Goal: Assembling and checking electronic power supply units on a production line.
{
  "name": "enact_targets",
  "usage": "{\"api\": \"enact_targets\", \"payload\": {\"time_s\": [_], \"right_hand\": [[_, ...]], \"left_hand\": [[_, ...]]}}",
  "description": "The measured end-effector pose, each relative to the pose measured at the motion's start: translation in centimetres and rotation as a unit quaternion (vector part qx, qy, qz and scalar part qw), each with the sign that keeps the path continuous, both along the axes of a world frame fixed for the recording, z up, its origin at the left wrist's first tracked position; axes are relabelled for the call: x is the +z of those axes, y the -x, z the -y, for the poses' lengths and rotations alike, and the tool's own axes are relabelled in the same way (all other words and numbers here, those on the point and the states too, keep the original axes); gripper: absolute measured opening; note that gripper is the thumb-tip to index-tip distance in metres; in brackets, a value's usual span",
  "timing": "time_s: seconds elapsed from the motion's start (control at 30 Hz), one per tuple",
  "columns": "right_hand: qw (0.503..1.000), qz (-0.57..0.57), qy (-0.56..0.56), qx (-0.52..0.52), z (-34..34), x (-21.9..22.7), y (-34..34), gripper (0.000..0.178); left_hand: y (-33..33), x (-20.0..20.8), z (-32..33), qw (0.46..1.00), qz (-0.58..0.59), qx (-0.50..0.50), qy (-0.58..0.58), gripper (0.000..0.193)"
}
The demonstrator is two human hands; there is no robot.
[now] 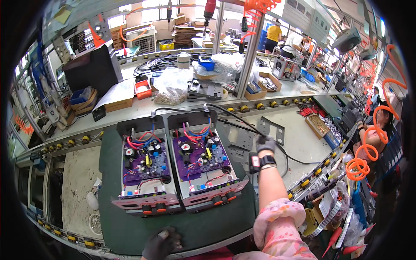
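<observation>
Two open electronic units stand side by side on a green work board. The left unit and the right unit each show a purple circuit board, coloured wires and orange-trimmed knobs on the front panel. A black power cable runs from the back of the right unit to my right hand, gloved in grey and closed around it beyond the unit's right side. My left hand, in a dark glove, rests near the board's front edge, its fingers loosely bent and nothing visible in them.
Dark metal panels lie right of the units. Behind, a shelf carries a bag of small parts, a red bin and coiled black cables. Roller rails border the workplace. A co-worker sits at right, beyond an orange coiled hose.
</observation>
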State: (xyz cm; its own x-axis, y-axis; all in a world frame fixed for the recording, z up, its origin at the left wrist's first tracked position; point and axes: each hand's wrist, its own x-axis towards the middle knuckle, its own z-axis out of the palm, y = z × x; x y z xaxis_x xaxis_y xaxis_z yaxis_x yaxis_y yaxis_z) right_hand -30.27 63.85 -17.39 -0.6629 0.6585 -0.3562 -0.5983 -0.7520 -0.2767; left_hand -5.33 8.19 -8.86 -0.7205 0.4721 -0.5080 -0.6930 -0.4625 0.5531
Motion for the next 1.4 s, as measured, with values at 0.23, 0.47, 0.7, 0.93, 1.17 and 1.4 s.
{"api": "enact_targets", "payload": {"time_s": [0.23, 0.47, 0.7, 0.93, 1.17, 1.4], "right_hand": [[0.997, 0.030, 0.067, -0.038, -6.7, 6.0, -4.0, 0.032], [0.889, 0.155, -0.430, -0.011, 5.9, 20.0, -7.0, 0.017], [0.135, 0.108, -0.967, 0.189, 19.4, 27.8, -11.6, 0.041], [0.099, 0.101, -0.937, 0.320, 16.4, 23.8, -13.2, 0.036], [0.443, 0.083, -0.859, 0.243, 16.4, 17.9, -14.1, 0.029], [0.487, 0.392, -0.762, 0.167, 14.3, 4.0, -17.7, 0.036]], "left_hand": [[0.1, -2.5, 0.7, 0.993, -0.002, 0.009, -0.116, 0.031], [-0.3, -4.3, 1.8, 0.989, -0.057, -0.002, -0.138, 0.031], [-0.4, -3.9, 1.8, 0.988, -0.075, -0.006, -0.136, 0.032], [-0.7, -3.4, 1.5, 0.989, -0.086, -0.002, -0.124, 0.028], [-1.0, -3.7, 1.6, 0.989, -0.093, -0.010, -0.116, 0.028], [-2.4, 1.8, 3.7, 0.959, -0.207, 0.069, 0.183, 0.024]]}}
